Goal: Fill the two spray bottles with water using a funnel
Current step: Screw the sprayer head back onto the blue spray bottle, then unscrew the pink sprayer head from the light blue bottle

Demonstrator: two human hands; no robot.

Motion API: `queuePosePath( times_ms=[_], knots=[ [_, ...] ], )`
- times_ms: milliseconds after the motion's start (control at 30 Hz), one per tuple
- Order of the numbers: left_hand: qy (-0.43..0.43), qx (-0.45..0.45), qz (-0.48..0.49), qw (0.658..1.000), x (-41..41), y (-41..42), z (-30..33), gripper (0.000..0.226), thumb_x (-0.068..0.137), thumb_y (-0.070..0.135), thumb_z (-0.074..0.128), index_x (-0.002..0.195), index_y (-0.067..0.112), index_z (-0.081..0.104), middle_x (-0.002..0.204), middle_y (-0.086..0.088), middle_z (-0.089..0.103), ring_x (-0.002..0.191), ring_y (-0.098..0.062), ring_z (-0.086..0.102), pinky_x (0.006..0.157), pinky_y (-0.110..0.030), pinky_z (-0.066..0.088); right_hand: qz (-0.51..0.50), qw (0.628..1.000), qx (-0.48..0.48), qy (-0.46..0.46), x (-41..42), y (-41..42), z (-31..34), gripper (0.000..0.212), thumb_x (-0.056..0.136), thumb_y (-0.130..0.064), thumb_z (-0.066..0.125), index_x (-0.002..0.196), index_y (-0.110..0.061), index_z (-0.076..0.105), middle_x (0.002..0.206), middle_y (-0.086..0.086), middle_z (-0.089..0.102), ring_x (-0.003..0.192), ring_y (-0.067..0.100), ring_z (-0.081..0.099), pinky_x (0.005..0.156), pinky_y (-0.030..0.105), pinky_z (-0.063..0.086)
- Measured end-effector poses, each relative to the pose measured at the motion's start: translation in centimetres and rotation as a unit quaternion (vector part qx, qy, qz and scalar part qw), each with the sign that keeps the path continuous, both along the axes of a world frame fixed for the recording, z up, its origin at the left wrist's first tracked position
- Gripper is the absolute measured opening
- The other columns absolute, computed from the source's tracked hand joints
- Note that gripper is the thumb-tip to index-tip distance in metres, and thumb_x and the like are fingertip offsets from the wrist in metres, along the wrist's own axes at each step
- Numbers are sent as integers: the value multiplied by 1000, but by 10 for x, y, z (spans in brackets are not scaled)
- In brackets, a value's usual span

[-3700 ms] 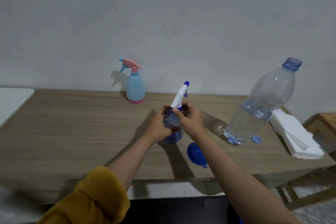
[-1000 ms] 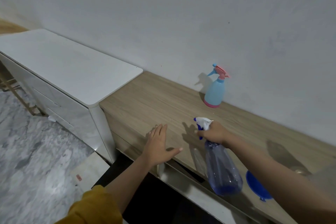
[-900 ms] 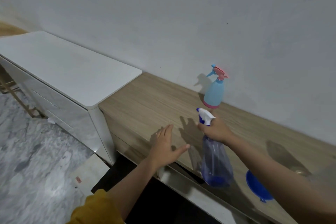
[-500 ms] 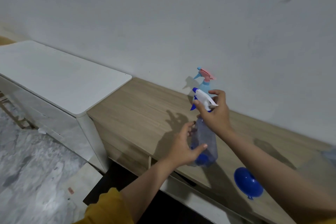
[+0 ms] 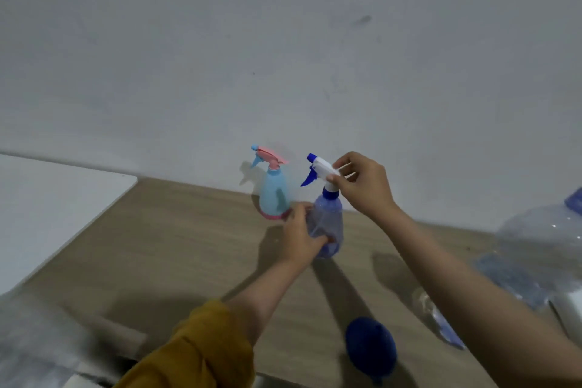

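You are holding the translucent blue spray bottle [image 5: 326,225] upright on the wooden tabletop [image 5: 176,246], its long axis running straight up from base to trigger head. Your left hand [image 5: 299,235] is wrapping round the body from the left, fingers curled against the plastic. Your right hand [image 5: 362,183] is sitting directly above, pinching the white trigger head [image 5: 321,167] from its right side, with the nozzle pointing left. Everything is turning on that vertical stack: the top needs to twist about the upright axis while the lower hand is keeping the body from spinning.

The pink-and-blue spray bottle [image 5: 273,195] is standing just behind and to the left, by the wall, its top on. The dark blue funnel [image 5: 371,346] is lying near the front edge, closer to your right arm. The large water bottle [image 5: 541,249] is standing at the far right, also on your right hand's side.
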State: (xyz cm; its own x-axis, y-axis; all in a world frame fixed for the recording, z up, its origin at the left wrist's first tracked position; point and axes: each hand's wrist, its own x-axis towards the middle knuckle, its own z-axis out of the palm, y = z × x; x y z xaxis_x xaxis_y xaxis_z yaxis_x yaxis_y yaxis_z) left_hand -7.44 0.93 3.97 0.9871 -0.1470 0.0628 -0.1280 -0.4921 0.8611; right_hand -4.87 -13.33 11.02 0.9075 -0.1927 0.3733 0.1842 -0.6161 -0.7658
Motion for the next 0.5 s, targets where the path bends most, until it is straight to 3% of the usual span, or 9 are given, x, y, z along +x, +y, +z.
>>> queuePosePath(
  times_ms=[100,167,333,500],
  knots=[
    [3,27,0,1000,32,-24,-6,51,74,24,77,114,22,45,114,5,59,93,-12,57,62,-13,40,-12,999,-15,29,24,-18,-2,15,77,-12,74,88,-15,64,74,-5,64,63,7,62,59,21,50],
    [-13,63,3,998,49,-37,-13,48,77,26,74,114,24,44,107,6,58,85,-11,57,61,-16,43,-16,998,-29,46,39,-28,-8,16,78,-6,72,88,-14,63,78,0,65,69,14,64,62,25,52],
    [2,38,14,999,80,-63,-35,52,76,20,77,117,18,46,117,4,58,103,-16,60,68,-14,42,-28,997,-62,47,63,-48,-21,16,82,-6,69,91,-16,61,84,-1,63,73,17,63,66,25,52],
    [1,19,20,1000,96,-76,-48,46,77,27,75,112,20,46,115,2,60,102,-17,61,78,-23,49,-28,996,-68,54,75,-56,-24,20,84,3,59,95,-13,60,91,2,63,81,20,63,69,32,56]
  ],
)
